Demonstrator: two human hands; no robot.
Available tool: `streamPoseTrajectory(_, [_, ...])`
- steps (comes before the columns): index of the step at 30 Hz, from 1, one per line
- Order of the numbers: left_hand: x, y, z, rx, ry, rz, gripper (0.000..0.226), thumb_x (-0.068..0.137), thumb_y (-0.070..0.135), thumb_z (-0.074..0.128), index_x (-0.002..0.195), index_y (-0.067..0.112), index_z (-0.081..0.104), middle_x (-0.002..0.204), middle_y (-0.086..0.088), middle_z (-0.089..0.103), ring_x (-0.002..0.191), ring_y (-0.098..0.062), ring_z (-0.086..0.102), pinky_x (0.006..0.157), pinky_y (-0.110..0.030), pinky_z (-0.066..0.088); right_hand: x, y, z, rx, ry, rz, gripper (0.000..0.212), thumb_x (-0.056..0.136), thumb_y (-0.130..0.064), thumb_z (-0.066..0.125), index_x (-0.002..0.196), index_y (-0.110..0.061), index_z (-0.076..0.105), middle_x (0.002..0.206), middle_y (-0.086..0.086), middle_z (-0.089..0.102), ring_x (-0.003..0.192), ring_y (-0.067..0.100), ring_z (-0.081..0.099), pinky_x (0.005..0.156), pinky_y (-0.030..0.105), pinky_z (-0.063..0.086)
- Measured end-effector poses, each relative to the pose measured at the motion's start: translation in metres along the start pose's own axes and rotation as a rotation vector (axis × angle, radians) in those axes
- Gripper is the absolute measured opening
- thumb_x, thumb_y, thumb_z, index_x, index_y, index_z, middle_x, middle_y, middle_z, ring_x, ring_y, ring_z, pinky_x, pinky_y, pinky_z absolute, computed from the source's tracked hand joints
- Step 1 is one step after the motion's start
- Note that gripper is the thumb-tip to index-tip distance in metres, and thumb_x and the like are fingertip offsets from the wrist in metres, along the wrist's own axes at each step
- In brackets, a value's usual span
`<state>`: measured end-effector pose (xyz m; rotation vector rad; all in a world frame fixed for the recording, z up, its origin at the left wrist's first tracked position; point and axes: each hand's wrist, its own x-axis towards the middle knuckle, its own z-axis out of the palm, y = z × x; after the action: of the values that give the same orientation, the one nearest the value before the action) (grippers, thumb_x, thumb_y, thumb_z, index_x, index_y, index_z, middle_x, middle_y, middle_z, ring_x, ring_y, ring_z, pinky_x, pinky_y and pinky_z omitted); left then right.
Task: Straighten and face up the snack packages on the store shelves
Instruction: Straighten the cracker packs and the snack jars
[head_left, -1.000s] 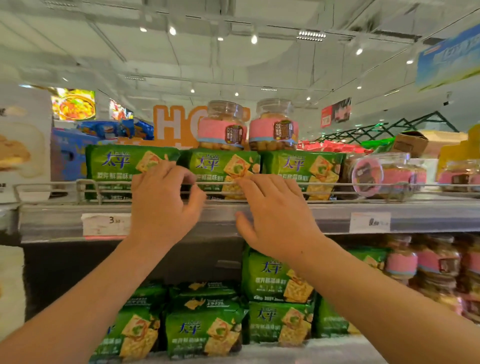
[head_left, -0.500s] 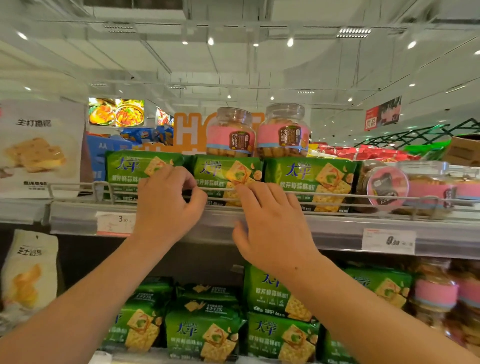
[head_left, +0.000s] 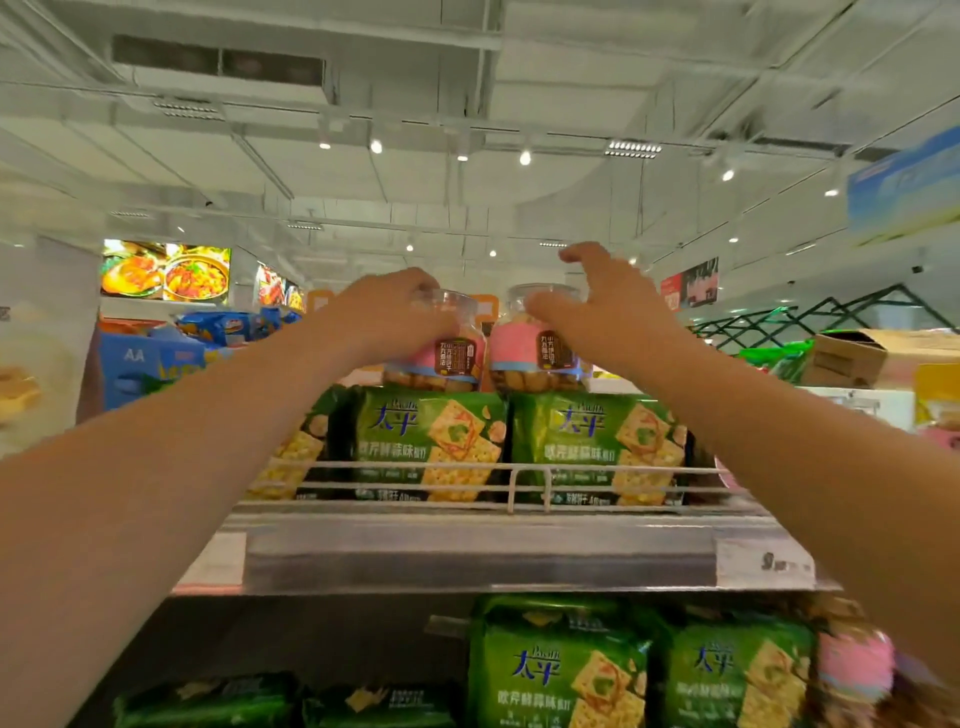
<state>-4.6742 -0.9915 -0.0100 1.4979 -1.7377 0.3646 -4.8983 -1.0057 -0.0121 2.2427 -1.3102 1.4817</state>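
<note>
Two clear jars with pink labels stood on top of the green cracker packs (head_left: 431, 441) on the upper shelf (head_left: 478, 556). The left hand (head_left: 395, 317) grasped the left jar (head_left: 441, 353); the right hand (head_left: 602, 306), fingers spread, reached over the right jar (head_left: 535, 353). The jars looked stiff, light and smooth, so the sides seemed the best place to hold.

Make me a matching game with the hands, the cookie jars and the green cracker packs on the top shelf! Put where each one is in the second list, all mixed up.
Things:
1. left hand
2. right hand
3. green cracker packs
4. price tag

Places:
A. behind the wire rail, under the jars
B. on the shelf's front edge, right side
C. around the left jar
D. at the right jar, fingers spread above its lid

Pairs: 1-C, 2-D, 3-A, 4-B
</note>
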Motion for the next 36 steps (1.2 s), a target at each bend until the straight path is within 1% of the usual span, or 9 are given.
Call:
streamPoseTrajectory(4, [0.002, -0.008, 0.010, -0.098, 0.018, 0.018, 0.070, 0.058, 0.081, 0.059, 0.113, 0.039, 0.046, 0.087, 0.019, 0.058, 0.075, 0.000, 0.048, 0.060, -0.018, 0.026, 0.015, 0.004, 0.018, 0.127, -0.004, 0.109, 0.048, 0.073, -0.064, 0.062, 0.103, -0.028, 0.049, 0.093, -0.008, 0.055, 0.082, 0.017, 0.063, 0.076, 0.040, 0.056])
streamPoseTrajectory(6, [0.001, -0.013, 0.015, -0.157, 0.003, 0.034, 0.072, 0.054, 0.078, 0.066, 0.109, 0.039, 0.039, 0.087, 0.017, 0.058, 0.075, 0.000, 0.051, 0.058, -0.021, 0.032, 0.017, 0.005, 0.021, 0.153, 0.008, 0.113, 0.048, 0.071, -0.064, 0.064, 0.099, -0.029, 0.047, 0.089, -0.015, 0.049, 0.081, 0.017, 0.062, 0.074, 0.039, 0.056])
streamPoseTrajectory(12, [0.001, -0.014, 0.021, -0.306, 0.079, 0.088, 0.068, 0.060, 0.059, 0.081, 0.112, 0.039, 0.041, 0.093, 0.014, 0.063, 0.079, -0.006, 0.061, 0.062, -0.026, 0.048, 0.010, 0.003, 0.018, 0.153, 0.131, 0.074, 0.044, 0.072, -0.059, 0.066, 0.099, -0.031, 0.046, 0.089, -0.002, 0.063, 0.077, 0.019, 0.065, 0.072, 0.043, 0.057])
streamPoseTrajectory(18, [-0.014, 0.017, 0.003, -0.544, 0.326, 0.238, 0.067, 0.059, 0.053, 0.080, 0.113, 0.040, 0.041, 0.084, 0.026, 0.055, 0.069, 0.021, 0.056, 0.051, 0.000, 0.039, -0.011, 0.003, -0.022, 0.121, 0.293, 0.002, 0.035, 0.077, -0.057, 0.059, 0.103, -0.036, 0.052, 0.090, -0.014, 0.060, 0.079, 0.008, 0.063, 0.069, 0.035, 0.058])
streamPoseTrajectory(20, [-0.022, 0.033, 0.001, -0.692, 0.352, 0.288, 0.066, 0.060, 0.051, 0.081, 0.114, 0.039, 0.044, 0.086, 0.026, 0.060, 0.072, 0.015, 0.061, 0.057, -0.003, 0.044, -0.027, 0.008, -0.040, 0.058, 0.340, -0.026, 0.029, 0.077, -0.059, 0.056, 0.099, -0.041, 0.052, 0.085, -0.015, 0.060, 0.075, 0.001, 0.062, 0.059, 0.026, 0.053])
streamPoseTrajectory(24, [-0.040, 0.079, 0.015, -0.851, 0.263, 0.385, 0.068, 0.058, 0.054, 0.079, 0.116, 0.042, 0.045, 0.094, 0.021, 0.065, 0.077, 0.000, 0.068, 0.067, -0.025, 0.059, -0.067, 0.032, -0.077, -0.029, 0.322, 0.028, 0.028, 0.078, -0.059, 0.058, 0.100, -0.043, 0.053, 0.088, -0.009, 0.064, 0.074, 0.005, 0.065, 0.057, 0.027, 0.056])
streamPoseTrajectory(28, [-0.056, 0.126, 0.048, -0.898, 0.133, 0.476, 0.068, 0.062, 0.051, 0.082, 0.116, 0.037, 0.045, 0.087, 0.023, 0.064, 0.074, 0.008, 0.065, 0.057, -0.006, 0.047, -0.111, 0.066, -0.115, -0.132, 0.310, 0.117, 0.025, 0.081, -0.058, 0.060, 0.101, -0.043, 0.053, 0.086, -0.013, 0.064, 0.068, 0.001, 0.065, 0.049, 0.018, 0.052])
streamPoseTrajectory(33, [-0.064, 0.192, 0.091, -0.937, 0.012, 0.512, 0.069, 0.062, 0.054, 0.081, 0.118, 0.042, 0.043, 0.092, 0.024, 0.062, 0.075, 0.009, 0.064, 0.059, -0.009, 0.052, -0.154, 0.111, -0.171, -0.258, 0.343, 0.211, 0.039, 0.073, -0.066, 0.055, 0.103, -0.041, 0.056, 0.088, -0.013, 0.064, 0.078, 0.006, 0.063, 0.063, 0.030, 0.054])
streamPoseTrajectory(36, [-0.070, 0.238, 0.112, -0.956, -0.025, 0.537, 0.072, 0.057, 0.059, 0.079, 0.117, 0.041, 0.042, 0.091, 0.024, 0.061, 0.075, 0.013, 0.062, 0.056, -0.008, 0.050, -0.175, 0.141, -0.212, -0.298, 0.353, 0.243, 0.041, 0.072, -0.066, 0.055, 0.104, -0.041, 0.057, 0.087, -0.013, 0.067, 0.075, 0.003, 0.065, 0.061, 0.031, 0.056])
